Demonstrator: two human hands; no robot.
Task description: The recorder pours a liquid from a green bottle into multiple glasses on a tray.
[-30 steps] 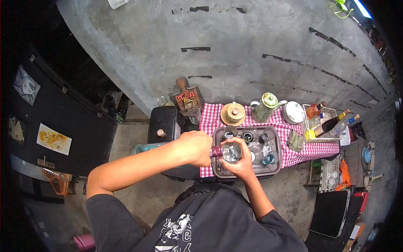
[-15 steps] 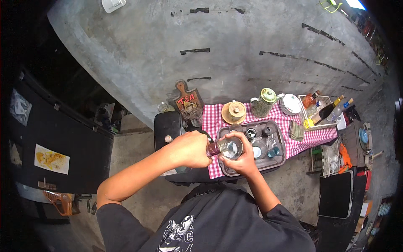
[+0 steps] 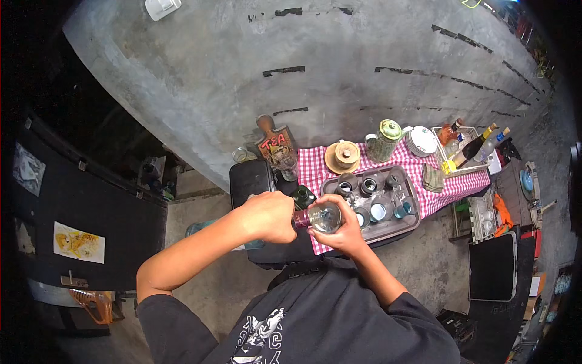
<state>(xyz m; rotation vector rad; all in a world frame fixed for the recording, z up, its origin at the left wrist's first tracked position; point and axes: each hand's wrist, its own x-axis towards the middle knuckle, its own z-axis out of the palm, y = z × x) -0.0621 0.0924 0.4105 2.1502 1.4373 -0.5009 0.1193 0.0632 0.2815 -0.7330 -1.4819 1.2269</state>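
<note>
My left hand [image 3: 270, 215] is closed around a bottle, gripping just behind its maroon-wrapped neck [image 3: 301, 219]. Bluish glass [image 3: 200, 228] shows past my left forearm; whether it belongs to this bottle I cannot tell. The neck points right, at the mouth of a clear drinking glass [image 3: 326, 216]. My right hand [image 3: 347, 233] wraps that glass from the right and holds it tilted. Whether liquid runs between them is too small to see. Just beyond my hands, a grey tray [image 3: 388, 232] carries several upturned or standing glasses. A dark green bottle [image 3: 303, 196] stands left of the tray.
On the red-checked cloth [image 3: 312, 159] stand a lidded tan pot [image 3: 347, 154], a green patterned jug [image 3: 382, 145], stacked white plates [image 3: 421, 141] and a folded cloth [image 3: 433, 179]. A basket [image 3: 479, 164] holds several bottles. A wooden board [image 3: 273, 142] leans at the wall.
The view has shifted slightly, so the table sits a little farther right. Both hands keep their hold on the bottle and the glass. More bluish glass shows past my left forearm.
</note>
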